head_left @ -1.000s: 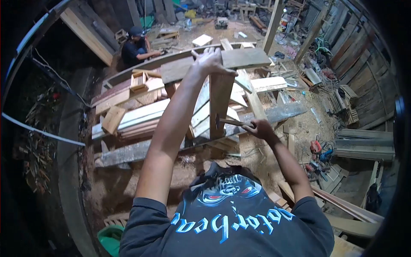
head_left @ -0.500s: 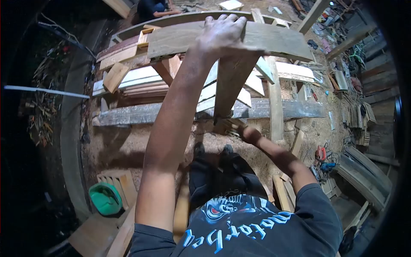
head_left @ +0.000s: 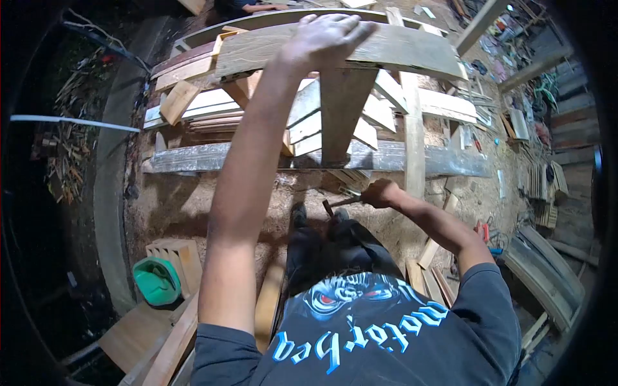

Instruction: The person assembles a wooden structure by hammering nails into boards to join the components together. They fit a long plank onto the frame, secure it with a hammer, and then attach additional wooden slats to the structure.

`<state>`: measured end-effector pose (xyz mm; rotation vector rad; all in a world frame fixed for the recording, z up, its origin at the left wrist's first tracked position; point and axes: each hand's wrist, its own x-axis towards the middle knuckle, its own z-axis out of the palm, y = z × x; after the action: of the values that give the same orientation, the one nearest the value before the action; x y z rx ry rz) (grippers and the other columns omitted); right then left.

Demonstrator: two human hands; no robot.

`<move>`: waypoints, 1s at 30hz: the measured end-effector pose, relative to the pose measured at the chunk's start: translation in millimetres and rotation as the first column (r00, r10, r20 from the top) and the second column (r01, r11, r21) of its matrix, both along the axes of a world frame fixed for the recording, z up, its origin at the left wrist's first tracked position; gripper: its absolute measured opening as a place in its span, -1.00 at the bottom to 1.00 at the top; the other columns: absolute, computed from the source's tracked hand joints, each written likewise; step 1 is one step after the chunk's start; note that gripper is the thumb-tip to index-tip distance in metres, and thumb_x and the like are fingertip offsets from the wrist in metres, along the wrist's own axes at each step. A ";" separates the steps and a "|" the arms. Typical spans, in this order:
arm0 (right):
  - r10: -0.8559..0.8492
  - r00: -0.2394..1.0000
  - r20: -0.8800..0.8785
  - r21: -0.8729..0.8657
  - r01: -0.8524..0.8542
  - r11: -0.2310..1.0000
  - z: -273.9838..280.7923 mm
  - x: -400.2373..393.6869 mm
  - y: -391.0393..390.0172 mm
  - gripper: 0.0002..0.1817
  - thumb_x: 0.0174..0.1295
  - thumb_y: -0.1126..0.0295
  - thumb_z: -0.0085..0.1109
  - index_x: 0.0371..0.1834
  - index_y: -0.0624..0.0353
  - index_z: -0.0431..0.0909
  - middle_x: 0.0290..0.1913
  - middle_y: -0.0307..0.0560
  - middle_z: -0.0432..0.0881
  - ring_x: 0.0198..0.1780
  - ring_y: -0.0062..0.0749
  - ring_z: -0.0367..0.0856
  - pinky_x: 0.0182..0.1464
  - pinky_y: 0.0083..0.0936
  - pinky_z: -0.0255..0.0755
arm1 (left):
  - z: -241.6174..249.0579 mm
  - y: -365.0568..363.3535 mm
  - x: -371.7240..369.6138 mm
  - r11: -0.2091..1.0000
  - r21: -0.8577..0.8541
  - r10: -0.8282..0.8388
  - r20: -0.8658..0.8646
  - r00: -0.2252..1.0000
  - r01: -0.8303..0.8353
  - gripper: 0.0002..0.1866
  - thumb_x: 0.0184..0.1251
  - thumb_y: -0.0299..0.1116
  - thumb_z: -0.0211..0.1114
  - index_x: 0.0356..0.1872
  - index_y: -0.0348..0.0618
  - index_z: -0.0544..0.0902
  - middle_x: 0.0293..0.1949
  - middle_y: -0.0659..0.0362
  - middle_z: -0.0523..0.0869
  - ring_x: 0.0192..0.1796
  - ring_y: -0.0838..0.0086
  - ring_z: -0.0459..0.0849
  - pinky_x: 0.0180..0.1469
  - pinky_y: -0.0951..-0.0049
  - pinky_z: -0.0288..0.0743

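My left hand (head_left: 325,40) is pressed flat on top of a wide grey plank (head_left: 412,53) that lies across an upright wooden post (head_left: 341,116). My right hand (head_left: 380,193) grips the handle of a hammer (head_left: 338,203), whose head hangs just below the foot of the post, above a long grey beam (head_left: 193,157) lying on the sawdust floor. My feet in dark shoes stand right behind the hammer.
Stacked pale boards (head_left: 206,109) lie behind the beam at left. A green basin (head_left: 156,282) sits by a small wooden crate (head_left: 183,260) lower left. Power tools (head_left: 483,233) and plank piles (head_left: 541,183) crowd the right. Another person sits at the top edge.
The hammer swung at the foot of the post and has drawn back down. The camera tilted downward, so the plank and my left hand now appear higher in view.
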<state>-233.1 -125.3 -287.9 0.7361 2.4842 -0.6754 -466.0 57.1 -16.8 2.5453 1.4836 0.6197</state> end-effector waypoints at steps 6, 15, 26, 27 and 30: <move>-0.417 0.734 -0.536 0.025 0.508 0.861 76.2 59.1 -8.3 -0.63 0.19 0.04 0.27 -0.44 0.11 0.44 -0.62 0.08 0.51 -0.54 0.15 0.50 -0.51 -0.14 0.35 | -4.3 46.3 -34.5 0.955 0.000 -0.291 -0.180 0.939 0.296 -0.49 0.42 -0.06 0.12 0.26 -0.15 0.46 0.21 -0.10 0.53 0.26 0.11 0.49 0.31 0.23 0.37; -0.479 -0.113 -0.870 -0.310 0.882 0.355 192.1 -18.2 25.1 -0.68 0.25 0.23 0.29 -0.50 0.22 0.45 -0.72 -0.22 0.32 -0.60 -0.68 0.26 -0.60 -0.49 0.12 | 21.6 1.5 -19.2 0.994 -0.108 -0.023 -0.337 0.941 -0.014 0.38 -0.43 0.59 0.33 0.47 -0.09 0.13 0.41 -0.06 0.24 0.45 0.04 0.16 0.45 0.03 -0.01; -0.482 -0.510 -0.712 -0.621 0.778 0.095 220.6 36.0 129.7 -0.67 0.38 0.23 0.10 0.03 0.24 0.57 -0.26 -0.14 0.65 -0.24 -0.46 0.64 -0.14 -0.50 0.50 | 30.6 -11.5 -20.5 0.999 -0.028 0.007 -0.411 0.912 -0.020 0.27 -0.39 0.21 0.59 0.46 -0.05 0.14 0.31 -0.05 0.36 0.37 0.09 0.31 0.29 -0.17 0.19; -0.577 -0.574 -0.582 -0.736 0.673 0.072 234.2 33.5 122.9 -0.65 0.39 0.23 0.08 0.03 0.29 0.55 -0.21 -0.12 0.65 -0.24 -0.48 0.67 -0.22 -0.58 0.53 | 31.5 -14.5 -18.4 0.998 -0.049 0.008 -0.424 0.905 -0.031 0.29 -0.39 0.22 0.58 0.48 -0.01 0.12 0.34 -0.06 0.33 0.39 0.10 0.29 0.30 -0.13 0.19; -0.466 -0.727 -0.504 -0.859 0.479 0.181 262.0 20.1 106.8 -0.63 0.35 0.21 0.13 -0.10 0.38 0.59 -0.24 -0.04 0.67 -0.32 -0.46 0.66 -0.25 -0.54 0.58 | 40.2 -21.2 -14.8 0.998 -0.049 0.005 -0.445 0.896 -0.029 0.29 -0.41 0.20 0.59 0.47 -0.06 0.14 0.34 -0.06 0.33 0.39 0.14 0.29 0.29 -0.03 0.22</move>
<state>-213.0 -18.5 -25.9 3.2523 2.0211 -2.6258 -480.7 35.9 23.4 2.7559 1.6197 -0.0175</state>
